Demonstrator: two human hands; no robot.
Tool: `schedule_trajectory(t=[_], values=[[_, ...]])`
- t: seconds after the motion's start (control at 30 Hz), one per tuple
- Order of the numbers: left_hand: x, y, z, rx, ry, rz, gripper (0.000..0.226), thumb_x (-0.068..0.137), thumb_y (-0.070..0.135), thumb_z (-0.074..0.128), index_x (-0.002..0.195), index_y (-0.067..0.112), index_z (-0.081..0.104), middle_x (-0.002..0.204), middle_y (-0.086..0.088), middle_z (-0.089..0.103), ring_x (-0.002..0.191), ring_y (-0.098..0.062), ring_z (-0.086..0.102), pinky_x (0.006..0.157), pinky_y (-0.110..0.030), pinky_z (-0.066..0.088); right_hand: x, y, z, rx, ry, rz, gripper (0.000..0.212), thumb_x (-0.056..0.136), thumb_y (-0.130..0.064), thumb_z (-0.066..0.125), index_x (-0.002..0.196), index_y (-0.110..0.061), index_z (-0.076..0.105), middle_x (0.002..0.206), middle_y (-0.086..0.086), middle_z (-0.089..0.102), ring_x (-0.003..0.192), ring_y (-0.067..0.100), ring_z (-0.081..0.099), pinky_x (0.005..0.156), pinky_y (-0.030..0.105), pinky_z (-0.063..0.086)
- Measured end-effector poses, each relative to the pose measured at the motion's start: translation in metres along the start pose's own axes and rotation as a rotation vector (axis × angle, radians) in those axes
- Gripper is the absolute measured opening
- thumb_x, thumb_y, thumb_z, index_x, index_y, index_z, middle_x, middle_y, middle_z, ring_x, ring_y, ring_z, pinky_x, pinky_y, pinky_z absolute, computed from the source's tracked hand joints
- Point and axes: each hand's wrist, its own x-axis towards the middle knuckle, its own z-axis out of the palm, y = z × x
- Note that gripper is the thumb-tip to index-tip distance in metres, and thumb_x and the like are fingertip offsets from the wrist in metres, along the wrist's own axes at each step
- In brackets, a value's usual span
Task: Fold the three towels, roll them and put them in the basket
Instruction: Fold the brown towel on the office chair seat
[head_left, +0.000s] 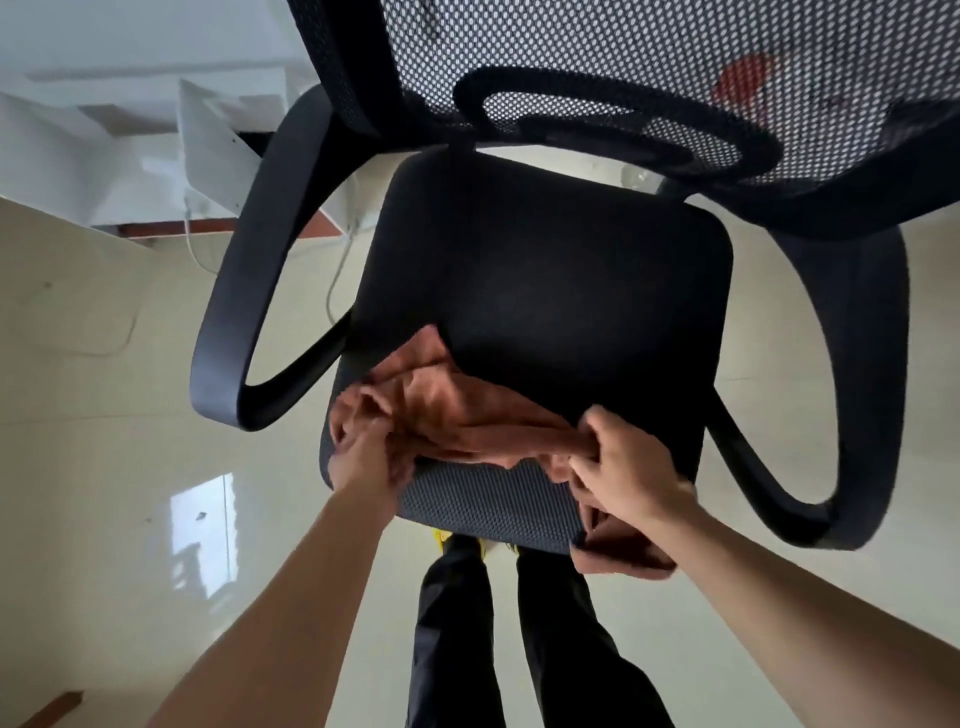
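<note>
An orange-brown towel (457, 410) lies crumpled on the front part of a black office chair seat (550, 280). My left hand (366, 441) grips the towel's left end, fingers curled into the cloth. My right hand (623, 462) pinches the right end, and a flap of the cloth hangs down over the seat's front edge below that hand. No basket and no other towel is in view.
The chair has curved black armrests on the left (244, 291) and right (862, 395) and a mesh backrest (597, 67) at the top. Glossy cream floor (104, 415) surrounds it. White furniture with cables (197, 156) stands at the far left. My dark-trousered legs (519, 639) are just below the seat.
</note>
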Motion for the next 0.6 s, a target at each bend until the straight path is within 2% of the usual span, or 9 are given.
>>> schedule_trajectory(t=[0.07,0.13,0.23,0.3,0.33,0.4,0.47,0.53,0.6], values=[[-0.001,0.02,0.022,0.016,-0.094,0.107,0.017,0.084,0.005,0.058,0.101,0.007,0.061,0.087,-0.016,0.064,0.055,-0.02,0.063,0.043,-0.025,0.05,-0.017,0.027,-0.008,-0.012,0.081,0.069,0.024,0.077,-0.029,0.069,0.083,-0.027,0.046,0.071,-0.01,0.055,0.066,0.024,0.065,0.056,0.025,0.034],[-0.005,0.042,0.042,-0.004,-0.272,0.162,0.022,0.079,-0.003,0.049,0.098,0.001,0.06,0.085,-0.02,0.062,0.061,-0.031,0.062,0.048,-0.033,0.048,-0.034,0.048,-0.01,-0.102,0.024,0.106,0.025,0.079,-0.028,0.069,0.088,-0.021,0.046,0.081,-0.002,0.059,0.072,0.028,0.067,0.056,0.028,0.037],[-0.008,0.067,0.063,0.028,-0.423,0.159,0.034,0.074,-0.004,0.042,0.105,-0.003,0.055,0.091,-0.022,0.062,0.081,-0.036,0.061,0.066,-0.043,0.051,-0.048,0.056,-0.011,-0.125,-0.323,0.171,0.034,0.075,-0.043,0.067,0.089,-0.021,0.045,0.088,-0.002,0.063,0.084,0.024,0.067,0.066,0.032,0.047],[-0.007,0.077,0.066,0.065,-0.467,0.144,0.034,0.077,0.001,0.045,0.108,-0.003,0.06,0.095,-0.019,0.069,0.086,-0.033,0.068,0.073,-0.043,0.056,-0.04,0.046,-0.021,0.109,-0.504,0.256,0.042,0.065,-0.06,0.069,0.079,-0.024,0.054,0.076,-0.011,0.066,0.073,0.01,0.066,0.064,0.029,0.048],[-0.005,0.079,0.064,0.062,-0.466,0.125,0.031,0.081,0.005,0.048,0.107,0.0,0.063,0.093,-0.016,0.072,0.082,-0.027,0.07,0.068,-0.038,0.056,-0.031,0.038,-0.027,0.25,-0.509,0.279,0.046,0.063,-0.068,0.067,0.071,-0.024,0.056,0.065,-0.015,0.064,0.063,0.005,0.062,0.06,0.026,0.045],[0.003,0.077,0.053,0.076,-0.395,0.101,0.027,0.085,0.013,0.054,0.107,0.003,0.065,0.092,-0.013,0.072,0.08,-0.025,0.07,0.066,-0.034,0.056,0.0,0.02,-0.035,0.428,-0.3,0.27,0.056,0.07,-0.075,0.058,0.058,-0.02,0.052,0.05,-0.014,0.052,0.052,0.006,0.053,0.055,0.029,0.04],[0.011,0.068,0.036,0.174,-0.288,0.154,0.023,0.084,0.007,0.056,0.105,0.001,0.063,0.091,-0.017,0.067,0.08,-0.03,0.065,0.069,-0.037,0.053,0.038,0.002,-0.038,0.552,-0.03,0.271,0.045,0.083,-0.061,0.057,0.068,-0.02,0.063,0.062,-0.009,0.064,0.066,0.014,0.064,0.069,0.038,0.052],[0.013,0.054,0.019,0.316,-0.223,0.234,0.013,0.079,-0.003,0.057,0.087,0.005,0.063,0.078,-0.014,0.063,0.07,-0.027,0.06,0.062,-0.033,0.051,0.067,-0.021,-0.035,0.559,-0.063,0.261,0.039,0.082,-0.053,0.065,0.102,-0.019,0.065,0.086,-0.002,0.071,0.083,0.017,0.067,0.083,0.04,0.053],[0.015,0.041,0.002,0.404,-0.108,0.288,0.014,0.071,-0.003,0.062,0.072,0.011,0.059,0.071,-0.012,0.061,0.067,-0.026,0.058,0.065,-0.035,0.049,0.076,-0.041,-0.019,0.344,-0.269,0.152,0.046,0.075,-0.048,0.071,0.115,-0.029,0.058,0.088,-0.009,0.068,0.083,0.013,0.065,0.078,0.033,0.051]])
